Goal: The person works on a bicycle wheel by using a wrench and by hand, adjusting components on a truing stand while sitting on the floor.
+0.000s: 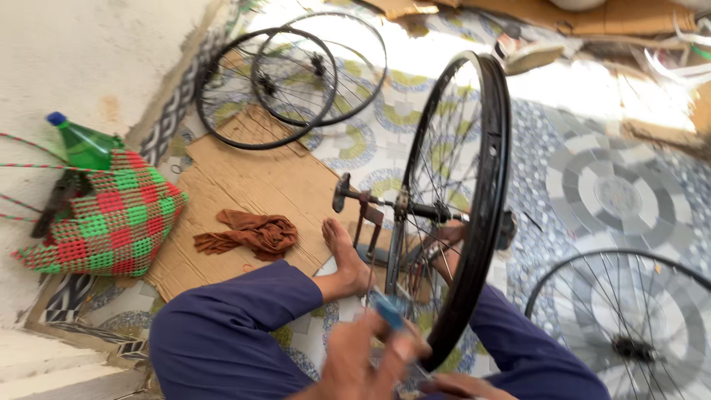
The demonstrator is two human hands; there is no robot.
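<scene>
The left hand [363, 363] has its fingers [404, 348] curled tight around a blue-handled tool [389, 311]. The right hand [463, 387] lies low at the frame's edge; whether its fingers grip anything cannot be told. Just beyond the fingers a black wheel [474, 200] stands upright in a stand [370, 222], between the person's bare feet. Farther left lie a brown rag [252, 233] on cardboard [252, 185] and a woven bag [111, 218]. Beyond, two rims [296, 81] lie flat on the floor.
</scene>
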